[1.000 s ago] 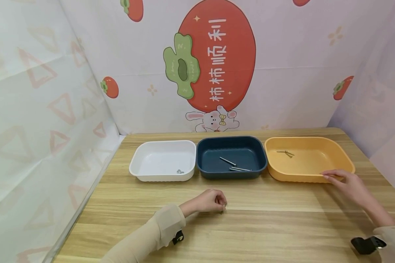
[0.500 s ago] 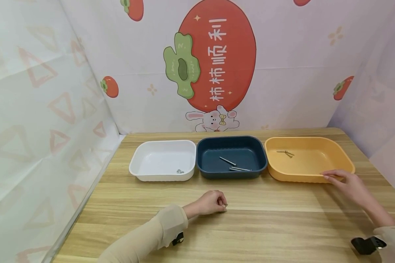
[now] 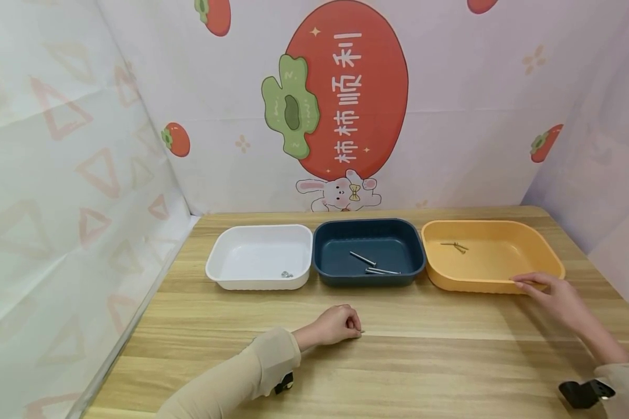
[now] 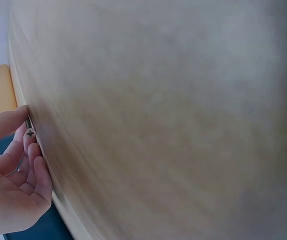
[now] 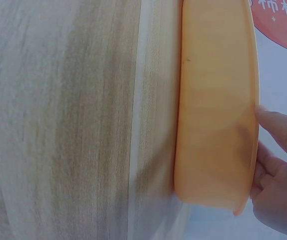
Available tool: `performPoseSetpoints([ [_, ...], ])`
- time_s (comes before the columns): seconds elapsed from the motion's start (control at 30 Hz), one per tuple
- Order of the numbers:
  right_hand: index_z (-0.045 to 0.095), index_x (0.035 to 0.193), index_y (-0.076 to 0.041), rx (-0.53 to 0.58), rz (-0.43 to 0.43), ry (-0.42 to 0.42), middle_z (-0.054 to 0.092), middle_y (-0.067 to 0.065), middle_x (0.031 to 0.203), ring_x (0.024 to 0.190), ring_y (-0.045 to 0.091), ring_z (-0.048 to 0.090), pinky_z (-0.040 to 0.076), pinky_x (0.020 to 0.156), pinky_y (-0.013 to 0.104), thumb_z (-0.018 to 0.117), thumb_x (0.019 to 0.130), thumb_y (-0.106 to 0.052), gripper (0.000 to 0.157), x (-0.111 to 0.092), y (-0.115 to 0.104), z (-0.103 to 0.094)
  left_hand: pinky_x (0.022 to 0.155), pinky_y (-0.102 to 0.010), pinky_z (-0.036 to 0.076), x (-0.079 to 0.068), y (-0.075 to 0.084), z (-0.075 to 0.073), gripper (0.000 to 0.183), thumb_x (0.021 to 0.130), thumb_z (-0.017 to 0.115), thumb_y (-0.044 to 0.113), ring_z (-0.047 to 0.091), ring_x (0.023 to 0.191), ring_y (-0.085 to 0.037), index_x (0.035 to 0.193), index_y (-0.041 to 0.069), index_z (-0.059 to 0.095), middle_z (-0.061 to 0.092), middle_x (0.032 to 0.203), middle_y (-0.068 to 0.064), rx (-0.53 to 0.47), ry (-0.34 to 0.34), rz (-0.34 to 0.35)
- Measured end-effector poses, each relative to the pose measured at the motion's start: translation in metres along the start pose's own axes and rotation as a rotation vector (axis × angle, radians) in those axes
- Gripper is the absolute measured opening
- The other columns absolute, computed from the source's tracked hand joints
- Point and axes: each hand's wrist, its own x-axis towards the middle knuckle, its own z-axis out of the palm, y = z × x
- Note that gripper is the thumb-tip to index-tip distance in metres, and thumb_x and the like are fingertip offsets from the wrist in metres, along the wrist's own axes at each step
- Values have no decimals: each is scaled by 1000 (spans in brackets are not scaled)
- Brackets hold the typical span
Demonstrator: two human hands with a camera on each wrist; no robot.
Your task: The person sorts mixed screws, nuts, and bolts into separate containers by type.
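Observation:
My left hand (image 3: 338,326) pinches a small screw (image 4: 30,133) low at the tabletop; its cross-slotted head shows in the left wrist view, while the fingers hide most of its shank. In the head view only a tiny end of it pokes out past the fingertips. At the right, my right hand (image 3: 551,294) grips the front rim of the yellow tray (image 3: 482,285) between thumb and fingers, near its front right corner. Several thin brass-coloured screws (image 3: 457,247) lie inside that tray.
Left of the yellow tray stand a dark blue tray (image 3: 367,280) holding long silver bolts (image 3: 363,259) and a white tray (image 3: 257,284) with small metal nuts (image 3: 286,274). All three line up side by side on the wooden table (image 3: 424,372), before a printed cloth backdrop (image 3: 451,145).
My left hand has shifted slightly right, and the small item at its fingertips now lies flatter than the downward-pointing end seen earlier. The right hand keeps its hold on the rim.

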Motion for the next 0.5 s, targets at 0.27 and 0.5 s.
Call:
performPoseSetpoints([
  [0.27,63,89,0,2,4,3,42,-41,89,86,-27,31,28,63,6,59,85,-11,13,0,1,0,60,-11,38,-2,2,-2,8,77,68,12,43,62,2,71,11,63,51,66,10,-14,7,12],
  [0.5,63,90,1,-8,18,-10,41,-41,88,86,-27,30,27,63,6,58,85,-13,15,-1,1,-1,60,-12,39,0,2,-4,6,77,68,10,44,60,3,72,8,65,56,65,8,-135,-2,-6],
])
